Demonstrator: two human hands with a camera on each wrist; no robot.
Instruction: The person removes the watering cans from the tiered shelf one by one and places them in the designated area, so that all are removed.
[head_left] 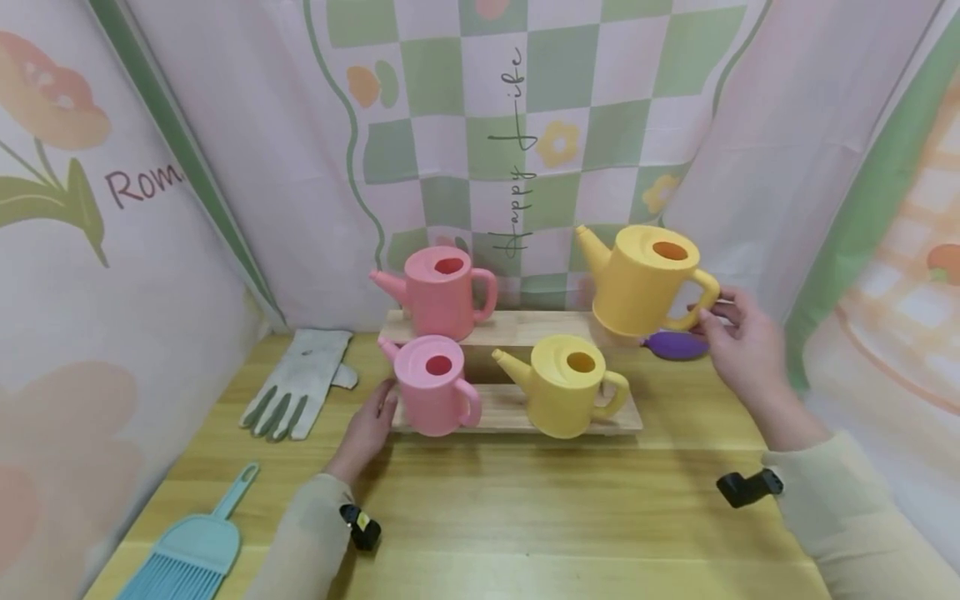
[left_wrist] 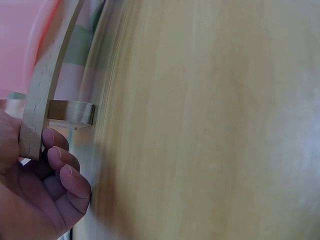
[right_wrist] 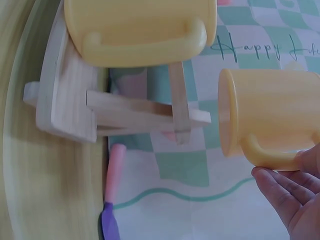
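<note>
Closely, right fingers (right_wrist: 281,194) round orange watering-can handle (right_wrist: 271,160), left fingers (left_wrist: 75,182) round rack (left_wrist: 36,117).

At twelve o'clock in the head view, the cloth backdrop (head_left: 495,108) is matt and lightly creased. The orange watering can (head_left: 633,292) at three, yellow watering can (head_left: 562,404) at half past four, pink watering can (head_left: 431,400) at seven and coral watering can (head_left: 435,308) at nine look like smooth, low-sheen plastic. The stand (head_left: 498,408) is matt, grained wood; the tabletop (head_left: 525,517) at six, wood-grained, softly glossy. The glove (head_left: 303,375) at eight is dull fabric.
</note>
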